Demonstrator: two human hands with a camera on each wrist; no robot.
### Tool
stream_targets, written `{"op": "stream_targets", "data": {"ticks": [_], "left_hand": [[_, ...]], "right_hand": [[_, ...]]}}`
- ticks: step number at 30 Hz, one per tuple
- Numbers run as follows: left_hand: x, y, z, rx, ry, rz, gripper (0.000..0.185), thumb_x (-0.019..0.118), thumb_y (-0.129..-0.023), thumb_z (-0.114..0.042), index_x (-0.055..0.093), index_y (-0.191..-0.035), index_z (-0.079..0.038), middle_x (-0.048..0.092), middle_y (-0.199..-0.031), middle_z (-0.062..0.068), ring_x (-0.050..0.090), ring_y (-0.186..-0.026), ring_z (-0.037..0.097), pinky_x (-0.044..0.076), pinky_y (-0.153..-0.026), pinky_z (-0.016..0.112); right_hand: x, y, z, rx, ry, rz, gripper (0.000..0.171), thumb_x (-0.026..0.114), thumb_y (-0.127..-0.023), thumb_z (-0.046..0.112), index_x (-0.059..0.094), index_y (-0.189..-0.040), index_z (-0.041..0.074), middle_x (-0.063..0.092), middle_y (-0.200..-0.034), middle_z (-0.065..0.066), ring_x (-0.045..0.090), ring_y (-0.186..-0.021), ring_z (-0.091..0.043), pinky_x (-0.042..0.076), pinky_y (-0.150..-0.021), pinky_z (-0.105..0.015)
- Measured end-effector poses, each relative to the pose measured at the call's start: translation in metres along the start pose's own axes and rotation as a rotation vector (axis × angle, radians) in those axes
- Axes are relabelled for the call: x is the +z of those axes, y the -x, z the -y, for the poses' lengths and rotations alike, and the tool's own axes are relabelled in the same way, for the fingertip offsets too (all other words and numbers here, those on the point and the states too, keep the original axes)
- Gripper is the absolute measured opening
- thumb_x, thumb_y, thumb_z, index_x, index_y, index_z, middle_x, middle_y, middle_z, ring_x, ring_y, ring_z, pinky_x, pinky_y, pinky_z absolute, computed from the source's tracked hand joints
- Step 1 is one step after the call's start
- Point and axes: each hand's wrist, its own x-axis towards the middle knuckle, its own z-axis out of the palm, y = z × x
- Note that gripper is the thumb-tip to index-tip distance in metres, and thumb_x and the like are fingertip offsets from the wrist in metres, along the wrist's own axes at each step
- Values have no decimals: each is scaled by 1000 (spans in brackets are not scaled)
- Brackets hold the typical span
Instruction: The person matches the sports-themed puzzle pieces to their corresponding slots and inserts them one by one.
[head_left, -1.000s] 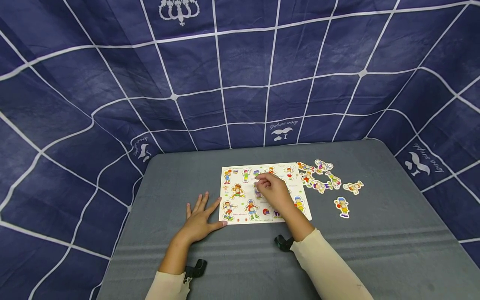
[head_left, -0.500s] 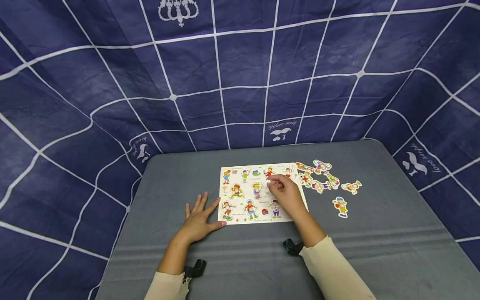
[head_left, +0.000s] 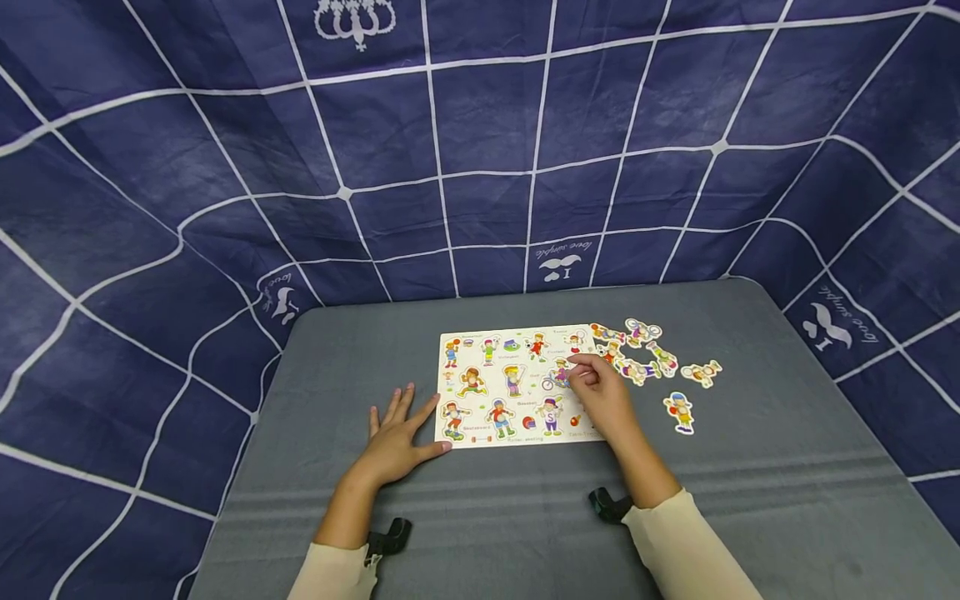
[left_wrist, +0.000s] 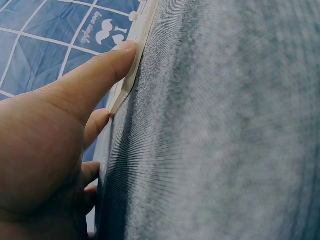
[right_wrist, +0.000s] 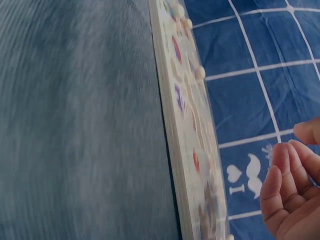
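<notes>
Since the earlier frames, the right hand (head_left: 602, 397) is being shifted from the middle of the white rectangular puzzle board printed with cartoon sports figures (head_left: 517, 385) toward that board's right edge. The fingers of this hand are being held loosely curled above the board's upper right area; in the right wrist view the curled fingertips (right_wrist: 287, 192) are seen closing on nothing, clear of the board surface. Whether a piece is being touched cannot be told.

The left hand (head_left: 397, 440) is being kept flat on the grey fabric-covered table (head_left: 750, 500), fingers spread and straight, with the thumb (left_wrist: 107, 67) being pressed against the lower left edge of the board. The board is being steadied near the centre of the table, closer to its far edge.

A cluster of loose cut-out cartoon figure pieces (head_left: 637, 350) is lying just beside the board's right edge, toward the far right corner of the table. A dark blue cloth with white grid lines (head_left: 480, 150) is hanging behind the table.
</notes>
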Motion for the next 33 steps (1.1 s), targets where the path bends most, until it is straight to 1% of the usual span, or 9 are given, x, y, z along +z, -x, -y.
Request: {"op": "stream_targets", "data": {"ticks": [7,12,15,21,23,29,30,32,33], "left_hand": [[0,-1,1,2,7,4,89,67,-84,-70,33,-159,-35,4,-171,14,-2,-159,39,-10,-118,73],[1,-2,3,9,2,0,90,66,-84,-71,33,-159,-34,4,-171,14,-2,-159,39,-10,-118,73],[1,-2,3,10,6,-2,90,67,-84,-70,33,-159,-34,4,-171,15,-2,-159,39,-10,-118,73],[1,0,0,13,6,-2,89,68,-84,-68,35,-158,-32,5,-171,15,-2,-159,40,-10,-118,73],[1,0,-1,13,8,-2,88,69,-84,-67,35,-158,-32,6,-171,16,-2,-159,40,-9,-118,73],[0,1,-2,14,10,-10,88,70,-85,-65,36,-158,-31,7,-171,16,0,-159,40,-9,-118,73],[0,1,-2,13,10,-10,88,70,-85,-65,36,-158,-31,7,-171,16,-1,-159,40,-9,-118,73],[0,1,-1,11,9,-7,88,69,-85,-66,35,-158,-32,7,-171,16,-1,-159,40,-9,-118,73],[0,0,-1,10,9,-7,88,69,-84,-66,35,-158,-32,7,-171,16,-1,-159,40,-9,-118,73]], "right_hand": [[-19,-2,-8,14,17,-50,24,67,-93,6,70,-116,0,69,-97,-13,57,-72,2,48,-66,-10],[-32,-2,-10,53,23,-71,25,65,-95,8,69,-118,-1,67,-98,-13,56,-73,4,47,-67,-9],[-40,-1,-11,70,58,-80,26,64,-96,11,69,-120,1,69,-100,-13,57,-74,5,47,-68,-9],[-55,3,-15,82,107,-117,28,63,-97,13,69,-122,1,69,-97,-5,57,-73,7,47,-67,-8],[-59,5,-17,89,106,-142,27,64,-96,13,70,-120,1,69,-94,-2,57,-71,8,47,-65,-8],[-73,10,-25,96,82,-181,25,65,-96,10,70,-118,-1,71,-94,-6,58,-71,9,47,-64,-9],[-75,11,-27,95,86,-184,25,65,-96,10,70,-118,-1,70,-94,-5,58,-71,9,47,-64,-9],[-80,12,-29,92,88,-192,24,65,-96,9,70,-117,-1,69,-90,4,57,-71,10,46,-64,-8],[-82,12,-30,89,92,-196,25,65,-96,9,70,-117,-1,69,-88,6,57,-70,10,46,-64,-8]]}}
